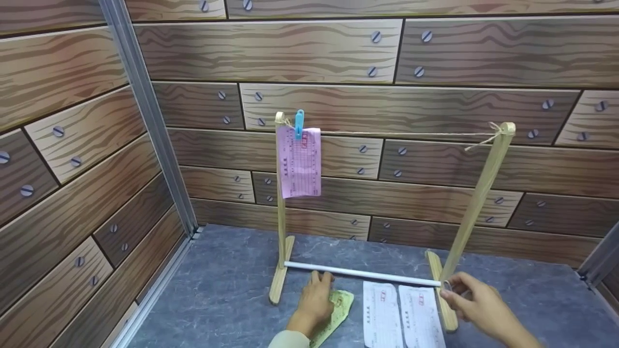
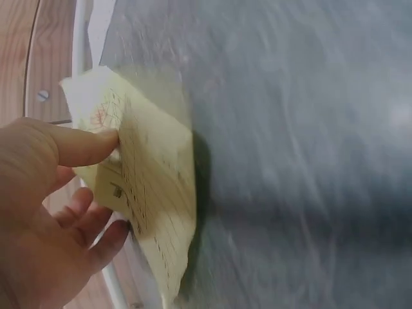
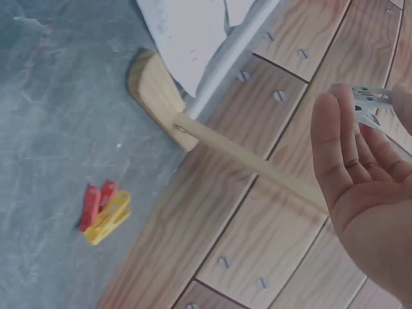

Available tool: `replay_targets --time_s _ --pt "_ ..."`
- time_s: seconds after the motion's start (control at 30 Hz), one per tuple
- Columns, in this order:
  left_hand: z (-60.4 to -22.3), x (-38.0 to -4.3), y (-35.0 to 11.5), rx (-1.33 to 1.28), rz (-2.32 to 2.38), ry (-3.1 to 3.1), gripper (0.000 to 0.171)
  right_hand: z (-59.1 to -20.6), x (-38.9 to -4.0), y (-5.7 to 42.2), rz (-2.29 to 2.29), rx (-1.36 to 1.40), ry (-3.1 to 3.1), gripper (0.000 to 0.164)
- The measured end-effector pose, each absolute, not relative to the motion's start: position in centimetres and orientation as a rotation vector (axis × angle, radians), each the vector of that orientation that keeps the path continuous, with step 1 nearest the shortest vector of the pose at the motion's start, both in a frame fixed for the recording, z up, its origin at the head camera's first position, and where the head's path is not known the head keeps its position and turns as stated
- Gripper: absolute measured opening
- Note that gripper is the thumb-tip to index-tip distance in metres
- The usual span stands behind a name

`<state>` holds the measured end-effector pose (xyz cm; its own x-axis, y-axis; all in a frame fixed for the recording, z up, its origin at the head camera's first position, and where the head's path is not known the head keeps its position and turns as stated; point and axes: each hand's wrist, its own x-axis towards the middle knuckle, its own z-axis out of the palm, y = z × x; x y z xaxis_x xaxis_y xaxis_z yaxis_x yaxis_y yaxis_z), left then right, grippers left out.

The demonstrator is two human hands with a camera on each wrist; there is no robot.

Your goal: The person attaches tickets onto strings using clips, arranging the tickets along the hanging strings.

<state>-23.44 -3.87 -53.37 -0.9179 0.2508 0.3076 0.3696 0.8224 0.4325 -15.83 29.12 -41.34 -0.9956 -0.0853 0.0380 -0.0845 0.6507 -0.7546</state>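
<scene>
My left hand (image 1: 315,300) pinches a yellow printed paper slip (image 2: 161,174), thumb on its face; the sheet is bent, its lower part hanging close over the tabletop. Between the thumb and fingers of my right hand (image 1: 481,307) is a pale grey clothespin (image 3: 368,116), in front of the rack's right foot in the head view. A wooden rack with a string (image 1: 401,134) tied between two posts stands before me. From the string's left end hangs a pink slip (image 1: 301,166), held by a blue clothespin (image 1: 299,124). Two white slips (image 1: 382,314) lie side by side between my hands.
A white rod (image 1: 362,273) joins the rack's wooden feet low down. In the right wrist view, red clothespins (image 3: 91,205) and a yellow clothespin (image 3: 108,219) lie on the grey tabletop (image 1: 227,290). Wood-patterned walls (image 1: 290,53) rise behind and at the left.
</scene>
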Motion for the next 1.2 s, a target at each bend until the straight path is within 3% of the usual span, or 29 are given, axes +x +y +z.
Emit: replay_targets --time_s 0.23,0.4,0.83,1.0,1.2 --pt "-53.5 -23.7 -4.3 -0.465 -0.637 -2.839 0.047 -40.2 -16.1 28.4 -1.307 -0.188 2.836 0.051" --pt "-53.7 -23.6 -5.1 -0.467 -0.724 -2.862 0.032 -40.0 -16.0 27.8 -1.312 -0.212 2.831 0.051" --pt "-52.9 -24.2 -5.6 -0.576 -1.132 -2.646 0.015 -39.1 -15.9 27.1 -1.522 -0.172 2.824 0.051" --pt "-51.8 -24.8 -5.7 -0.636 -1.283 -2.469 0.013 -38.2 -15.7 26.9 -1.78 -0.178 2.725 0.047" --pt "-49.0 -25.0 -5.5 -0.615 -1.385 -2.458 0.022 -36.6 -15.8 26.4 -1.843 -0.278 2.707 0.042"
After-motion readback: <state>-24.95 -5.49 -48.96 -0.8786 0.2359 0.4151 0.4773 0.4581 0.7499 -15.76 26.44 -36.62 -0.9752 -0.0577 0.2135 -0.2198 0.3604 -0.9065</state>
